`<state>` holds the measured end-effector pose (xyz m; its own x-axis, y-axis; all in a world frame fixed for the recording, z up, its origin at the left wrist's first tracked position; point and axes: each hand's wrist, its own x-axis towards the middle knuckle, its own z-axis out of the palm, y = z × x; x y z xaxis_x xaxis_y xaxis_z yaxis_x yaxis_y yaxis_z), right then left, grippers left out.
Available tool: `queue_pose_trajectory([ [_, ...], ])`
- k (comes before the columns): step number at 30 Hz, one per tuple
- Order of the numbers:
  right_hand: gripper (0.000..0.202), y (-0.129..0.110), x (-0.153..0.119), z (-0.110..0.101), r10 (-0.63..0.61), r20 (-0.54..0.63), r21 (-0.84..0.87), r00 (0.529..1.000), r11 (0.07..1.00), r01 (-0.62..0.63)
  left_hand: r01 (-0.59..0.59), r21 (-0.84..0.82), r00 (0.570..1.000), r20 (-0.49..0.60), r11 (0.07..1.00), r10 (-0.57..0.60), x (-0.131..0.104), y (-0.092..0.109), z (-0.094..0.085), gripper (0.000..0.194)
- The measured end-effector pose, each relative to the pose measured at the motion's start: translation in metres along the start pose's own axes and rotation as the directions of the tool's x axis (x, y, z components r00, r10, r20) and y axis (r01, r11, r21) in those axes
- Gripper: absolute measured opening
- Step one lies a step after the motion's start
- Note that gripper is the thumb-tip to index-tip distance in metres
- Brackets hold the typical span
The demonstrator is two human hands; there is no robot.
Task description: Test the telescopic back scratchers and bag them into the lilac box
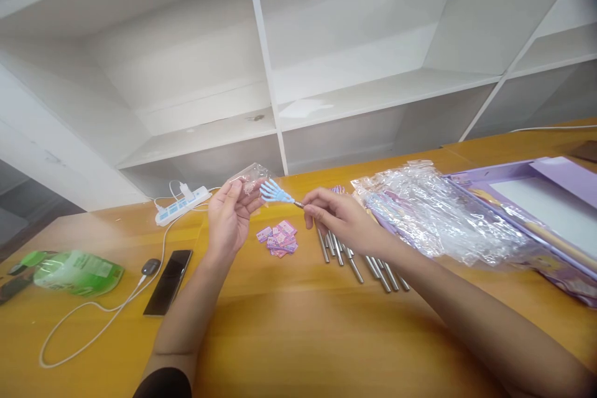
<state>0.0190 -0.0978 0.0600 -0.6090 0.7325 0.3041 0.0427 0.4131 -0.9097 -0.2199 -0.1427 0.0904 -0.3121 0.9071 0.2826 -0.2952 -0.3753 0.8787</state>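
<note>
My left hand (233,214) holds a clear plastic bag (254,175) between thumb and fingers, palm turned up. In my right hand (338,214) is the thin metal handle of a light-blue hand-shaped piece (275,191), which points left toward the bag. The blue fingers are close to the bag; whether they touch it I cannot tell. Below them a small pile of pink and purple cards (280,238) lies on the wooden table (280,336). Several metal rods (354,268) lie beneath and beside my right hand and forearm.
Many clear bags (433,217) are heaped at the right, beside a purple box (494,171). A white power strip (181,206), a black phone (168,283), a cable with a small dark device (150,267) and a green bottle-like package (79,272) are at the left. White shelves (364,99) stand behind.
</note>
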Motion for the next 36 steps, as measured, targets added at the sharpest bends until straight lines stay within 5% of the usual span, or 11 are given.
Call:
queue_pose_trajectory([
  [14,0.028,-0.006,0.001,-0.001,0.007,-0.023,0.053,1.0,0.999,-0.005,0.015,0.026,0.995,0.096,1.0,-0.017,-0.016,-0.002,0.008,0.032],
  [36,0.027,-0.004,-0.001,-0.011,-0.016,-0.037,0.019,0.999,1.0,0.016,-0.027,0.073,0.995,0.1,0.997,0.02,-0.022,0.016,0.004,0.026],
])
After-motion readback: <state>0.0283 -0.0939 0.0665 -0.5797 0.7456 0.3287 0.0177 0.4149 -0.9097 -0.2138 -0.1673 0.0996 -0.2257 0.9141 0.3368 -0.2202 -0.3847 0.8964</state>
